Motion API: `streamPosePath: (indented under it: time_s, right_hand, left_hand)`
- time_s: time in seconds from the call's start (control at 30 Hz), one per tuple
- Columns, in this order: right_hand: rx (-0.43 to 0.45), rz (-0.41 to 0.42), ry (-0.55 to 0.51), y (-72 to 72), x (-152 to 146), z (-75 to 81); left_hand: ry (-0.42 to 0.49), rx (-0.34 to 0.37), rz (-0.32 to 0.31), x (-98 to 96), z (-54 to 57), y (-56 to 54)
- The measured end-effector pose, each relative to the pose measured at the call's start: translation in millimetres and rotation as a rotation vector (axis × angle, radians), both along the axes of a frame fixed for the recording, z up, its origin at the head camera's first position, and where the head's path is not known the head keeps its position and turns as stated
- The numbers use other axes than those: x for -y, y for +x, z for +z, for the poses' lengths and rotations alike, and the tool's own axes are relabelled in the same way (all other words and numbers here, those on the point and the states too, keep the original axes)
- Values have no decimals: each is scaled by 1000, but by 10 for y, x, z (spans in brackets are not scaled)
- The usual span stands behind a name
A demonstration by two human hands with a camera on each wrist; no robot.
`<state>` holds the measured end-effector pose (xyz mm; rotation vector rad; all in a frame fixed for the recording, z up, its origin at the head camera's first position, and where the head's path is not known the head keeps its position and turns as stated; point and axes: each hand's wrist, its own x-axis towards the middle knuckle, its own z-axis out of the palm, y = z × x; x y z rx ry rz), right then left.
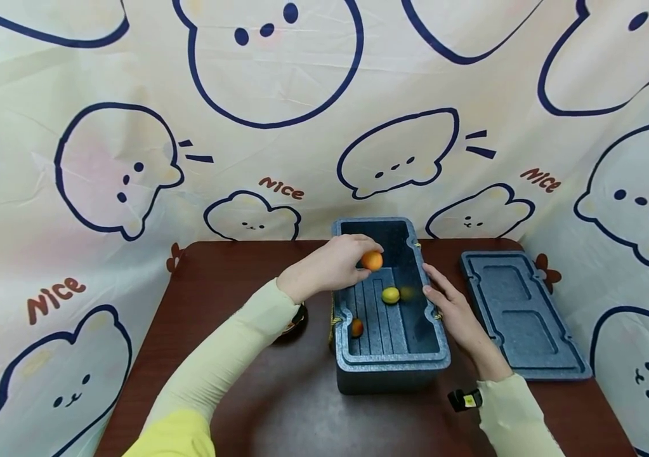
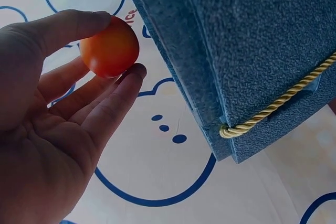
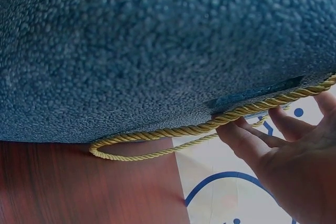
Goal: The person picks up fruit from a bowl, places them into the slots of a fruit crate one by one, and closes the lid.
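Note:
A blue-grey foam box (image 1: 394, 362) with a gold rope handle (image 2: 283, 100) stands without its lid on the table. My left hand (image 1: 332, 263) pinches a small round orange fruit (image 1: 372, 260) between thumb and fingertips, above the box's far left part. In the left wrist view the fruit (image 2: 110, 47) looks smooth and orange-red, beside the box wall. Inside the box lie a yellow lemon-like fruit (image 1: 391, 295) and an orange-red one (image 1: 356, 327) near the left wall. Fairly straight fingers of my right hand (image 1: 454, 311) touch the box's right side, close to the rope.
Flat on the brown table (image 1: 301, 406), right of the box, lies a matching blue-grey lid (image 1: 530, 317). A dark round dish (image 1: 297, 327) is partly hidden behind my left forearm. A patterned cloth (image 1: 313, 152) hangs behind and beside the table.

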<state>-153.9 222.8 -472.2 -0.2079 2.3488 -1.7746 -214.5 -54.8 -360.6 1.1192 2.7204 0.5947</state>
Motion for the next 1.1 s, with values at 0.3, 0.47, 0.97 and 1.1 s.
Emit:
streamPosePath:
  time_s: [0.3,0.47,0.97,1.1]
  right_hand:
    - [0,-4,-5,24,12,3]
    - [7,-7,-6,32,18,-7]
    - [22,-15,-4,50,27,1]
    - [16,-14,-3,48,29,-2]
  left_hand:
    - [-32,-15,-7,-76,16,12]
    - [-40,-14,-31,-112,21,29]
    - [-89,-10,-63,-202,-25,5]
    - [-109,-8,-70,-224,-27,-3]
